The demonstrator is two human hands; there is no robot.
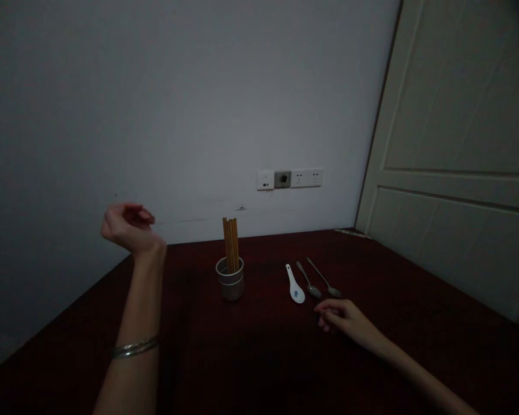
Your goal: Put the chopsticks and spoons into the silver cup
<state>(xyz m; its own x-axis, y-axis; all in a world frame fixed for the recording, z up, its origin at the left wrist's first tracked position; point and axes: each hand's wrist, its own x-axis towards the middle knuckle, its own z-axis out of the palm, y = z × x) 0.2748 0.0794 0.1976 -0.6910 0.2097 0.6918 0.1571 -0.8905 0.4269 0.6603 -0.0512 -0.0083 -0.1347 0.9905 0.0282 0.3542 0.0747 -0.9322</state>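
Note:
My left hand [130, 227] is raised at the left, bent at the wrist, its fingers curled in and nothing visible in them. My right hand [339, 318] hovers low on the right with fingers loosely bent and apart, holding nothing I can see. Just beyond it are two metal spoons, the nearer-left metal spoon [313, 291] and the right-hand metal spoon [334, 292]. To their left lies a white soup spoon [296, 293] with a blue mark in its bowl. Between my hands, a metal cup [232, 287] holds several upright wooden chopsticks [230, 245].
Everything rests on a dark red table [259, 351]. Behind it rises a pale wall [177, 115] with a row of sockets [300, 178]. A light panelled door [454, 144] stands along the right side. A metal bracelet [135, 348] circles my left forearm.

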